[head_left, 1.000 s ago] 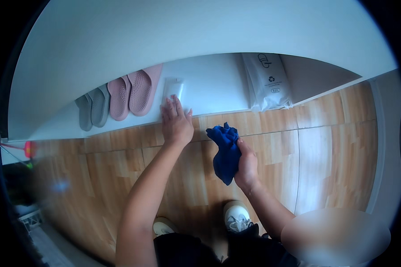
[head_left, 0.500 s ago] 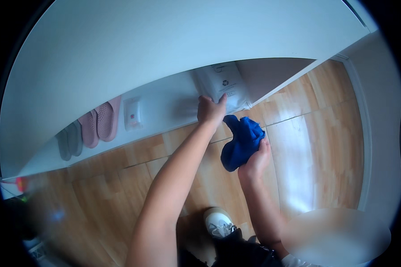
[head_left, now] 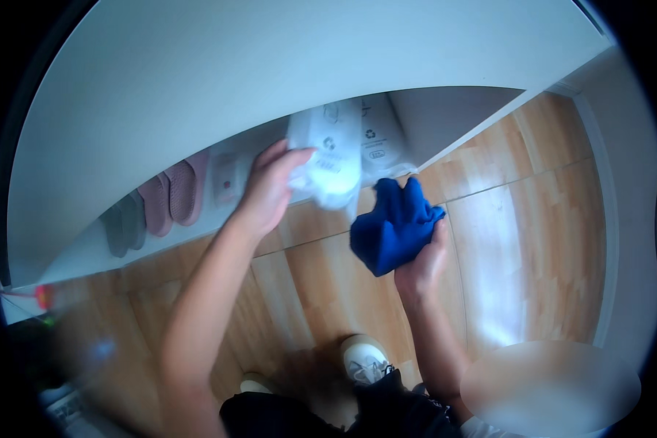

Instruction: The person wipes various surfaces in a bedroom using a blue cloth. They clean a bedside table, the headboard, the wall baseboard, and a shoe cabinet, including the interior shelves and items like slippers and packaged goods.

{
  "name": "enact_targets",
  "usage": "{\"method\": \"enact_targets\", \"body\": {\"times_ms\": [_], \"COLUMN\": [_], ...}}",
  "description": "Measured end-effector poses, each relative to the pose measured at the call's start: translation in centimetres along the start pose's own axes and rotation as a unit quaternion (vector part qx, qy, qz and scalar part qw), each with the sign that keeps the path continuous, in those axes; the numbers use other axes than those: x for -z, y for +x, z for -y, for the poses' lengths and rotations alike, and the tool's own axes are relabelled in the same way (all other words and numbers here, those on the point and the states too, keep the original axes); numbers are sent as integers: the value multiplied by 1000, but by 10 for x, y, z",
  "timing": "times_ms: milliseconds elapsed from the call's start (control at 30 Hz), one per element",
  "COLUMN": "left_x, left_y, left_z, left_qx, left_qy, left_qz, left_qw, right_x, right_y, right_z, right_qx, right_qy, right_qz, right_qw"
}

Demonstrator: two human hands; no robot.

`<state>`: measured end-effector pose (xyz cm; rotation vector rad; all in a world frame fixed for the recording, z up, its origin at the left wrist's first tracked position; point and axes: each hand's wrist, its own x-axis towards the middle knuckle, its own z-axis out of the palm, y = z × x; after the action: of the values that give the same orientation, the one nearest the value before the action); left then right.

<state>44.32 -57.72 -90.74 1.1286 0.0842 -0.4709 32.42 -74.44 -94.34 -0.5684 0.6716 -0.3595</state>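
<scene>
My left hand is closed on the edge of a white translucent plastic bag with dark print. It holds the bag tilted at the front of the low shelf; what is inside cannot be made out. Just right of it, a second bag of the same kind lies on the shelf. A crumpled blue cloth is in my right hand, whose fingers are partly hidden behind it. The cloth hangs over the floor in front of the shelf.
Pink slippers and grey slippers stand on the left of the shelf, with a small white packet beside them. A white cabinet front overhangs it. Wood-look floor lies below; a wall is at right.
My left hand has taken hold of one plastic bag and moved it left and toward me, exposing the other bag. The blue cloth stays in my right hand, slightly reshaped.
</scene>
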Motion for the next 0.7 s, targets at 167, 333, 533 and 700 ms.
{"method": "enact_targets", "body": {"times_ms": [167, 333, 533, 700], "left_x": [30, 56, 94, 119], "left_y": [-89, -124, -151, -165], "left_z": [-23, -8, 9, -7], "left_qx": [57, 46, 24, 61], "left_qy": [-114, -211, -255, -297], "left_qz": [30, -33, -73, 68], "left_qw": [991, 976, 964, 951], "right_x": [-51, -71, -77, -64], "right_y": [-33, -48, -83, -123], "right_z": [-28, -105, -115, -92], "right_qx": [96, 73, 228, 313], "right_qy": [-259, -322, -513, -505], "right_qz": [221, 413, 447, 665], "right_qw": [935, 849, 696, 452]}}
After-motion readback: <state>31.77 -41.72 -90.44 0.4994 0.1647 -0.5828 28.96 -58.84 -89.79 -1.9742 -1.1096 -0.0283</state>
